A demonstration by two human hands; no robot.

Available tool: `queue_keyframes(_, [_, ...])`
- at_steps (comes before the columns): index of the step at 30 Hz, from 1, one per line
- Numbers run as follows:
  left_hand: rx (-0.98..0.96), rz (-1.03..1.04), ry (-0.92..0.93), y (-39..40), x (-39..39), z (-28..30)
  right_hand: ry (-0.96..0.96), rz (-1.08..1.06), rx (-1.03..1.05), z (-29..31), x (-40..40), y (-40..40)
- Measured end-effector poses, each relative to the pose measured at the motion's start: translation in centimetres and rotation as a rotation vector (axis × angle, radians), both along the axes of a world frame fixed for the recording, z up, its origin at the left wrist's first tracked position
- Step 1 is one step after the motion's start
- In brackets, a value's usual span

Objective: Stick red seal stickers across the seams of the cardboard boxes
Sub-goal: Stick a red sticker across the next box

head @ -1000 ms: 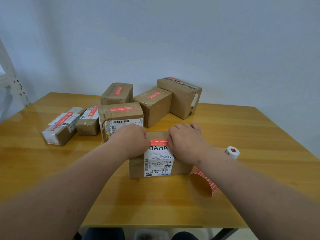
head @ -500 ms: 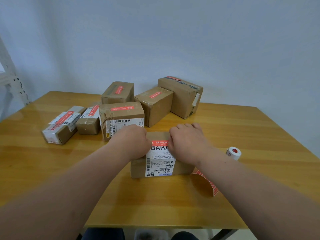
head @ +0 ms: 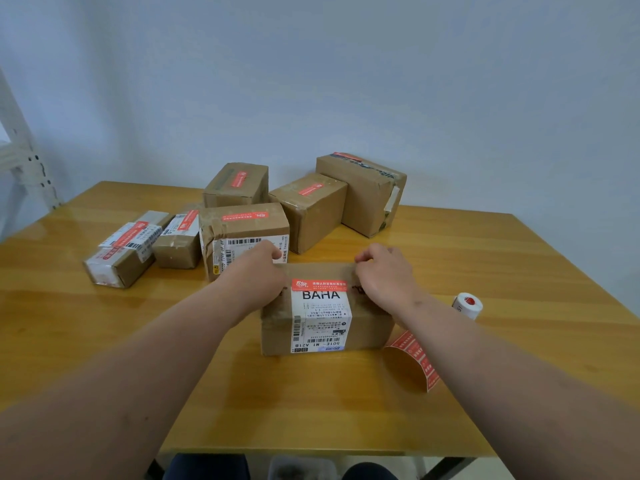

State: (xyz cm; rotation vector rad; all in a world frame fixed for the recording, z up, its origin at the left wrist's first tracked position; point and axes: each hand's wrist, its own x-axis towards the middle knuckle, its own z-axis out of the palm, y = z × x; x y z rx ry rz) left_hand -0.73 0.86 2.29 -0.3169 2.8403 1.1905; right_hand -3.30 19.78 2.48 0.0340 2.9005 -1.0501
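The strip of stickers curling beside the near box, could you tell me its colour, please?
Red stickers on a brown backing strip, seen in the head view.

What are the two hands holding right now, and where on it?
Both hold the near cardboard box: the left hand grips its upper left edge, the right hand its upper right edge, either side of the red seal sticker.

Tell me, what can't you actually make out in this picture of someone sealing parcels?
All in the head view:
- Fingertips of the left hand and right hand: curled out of sight over the near box.
- Small print on its red sticker and white label: too small.
- Sticker strip: partly behind the right forearm.
- Far sides of the back boxes: turned away.
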Motion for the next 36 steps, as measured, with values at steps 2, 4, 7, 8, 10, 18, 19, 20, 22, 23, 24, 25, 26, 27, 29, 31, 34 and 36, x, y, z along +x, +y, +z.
queue_keyframes(2, [-0.011,-0.003,-0.006,0.1,0.0,0.0,-0.046,-0.021,-0.048,-0.5,-0.4,0.1])
queue_keyframes(4, [-0.106,-0.014,0.001,0.4,0.1,-0.1,-0.092,-0.009,-0.028,-0.9,-0.6,0.0])
queue_keyframes(7, [-0.185,-0.006,0.027,0.7,-0.1,-0.4,-0.134,-0.014,-0.055,-1.1,-0.8,-0.2])
queue_keyframes(8, [-0.147,0.004,0.032,0.6,-0.2,-0.6,-0.149,-0.026,-0.088,-1.2,-0.9,-0.2])
queue_keyframes(10, [-0.029,0.027,0.025,0.3,-0.4,-0.8,-0.154,-0.048,-0.141,-1.3,-1.1,-0.1])
queue_keyframes(18, [0.001,-0.047,-0.018,0.3,0.1,-0.4,-0.119,0.016,-0.013,-1.6,-0.8,0.0])
queue_keyframes(19, [0.030,-0.050,-0.039,0.2,0.1,-0.2,-0.127,0.026,-0.034,-1.7,-0.9,0.2])
queue_keyframes(20, [0.082,-0.054,-0.065,0.0,0.2,0.0,-0.131,0.032,-0.066,-1.7,-1.0,0.3])
queue_keyframes(22, [0.160,-0.074,-0.101,-0.3,0.4,0.1,-0.119,0.039,-0.105,-1.9,-0.9,0.4])
queue_keyframes(23, [0.169,-0.083,-0.097,-0.3,0.6,0.2,-0.106,0.045,-0.095,-2.0,-0.8,0.3])
queue_keyframes(24, [0.148,-0.082,-0.081,-0.1,0.7,0.1,-0.091,0.053,-0.057,-2.1,-0.7,0.2])
queue_keyframes(25, [0.099,-0.073,-0.057,0.1,0.7,0.0,-0.073,0.063,0.000,-2.0,-0.5,0.1])
queue_keyframes(26, [0.037,-0.060,-0.033,0.4,0.8,-0.2,-0.060,0.069,0.052,-1.9,-0.3,-0.1])
queue_keyframes(27, [-0.008,-0.047,-0.020,0.6,0.8,-0.3,-0.055,0.069,0.075,-1.7,-0.2,-0.2])
queue_keyframes(29, [0.030,-0.028,-0.036,0.7,0.7,-0.3,-0.079,0.066,0.039,-1.5,-0.3,-0.1])
queue_keyframes(31, [0.125,-0.021,-0.068,0.5,0.5,-0.3,-0.100,0.075,-0.021,-1.4,-0.3,0.1])
queue_keyframes(34, [0.110,-0.026,-0.052,0.3,0.6,-0.3,-0.092,0.082,0.015,-1.6,-0.2,-0.2])
queue_keyframes(36, [-0.015,-0.017,-0.004,0.7,0.7,-0.3,-0.083,0.074,0.099,-1.6,-0.2,-0.7])
